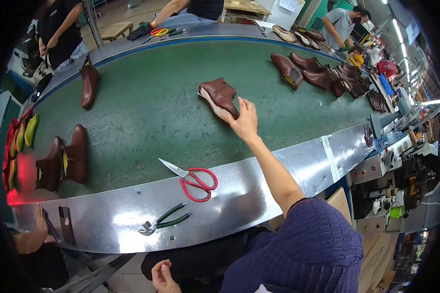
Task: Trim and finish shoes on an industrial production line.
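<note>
A dark brown leather ankle boot (221, 94) lies tilted on the green belt, its pale sole side turned to the lower left. My right hand (245, 120) reaches out to it, thumb by the sole and fingers curved round the toe end. Low over my lap, my left hand (164, 277) is loosely curled, with nothing visible in it. Red-handled scissors (194, 182) lie across the belt's near edge, blades pointing to the upper left. Below them, green-handled pincers (162, 220) rest on the metal ledge.
Two brown boots (74, 155) stand at the left, another boot (89, 84) farther back. Several boots (322, 75) are grouped at the far right. Yellow-green pieces (31, 131) sit by the left end. A phone (66, 224) lies near another person's hand (40, 219). Other people work across the belt.
</note>
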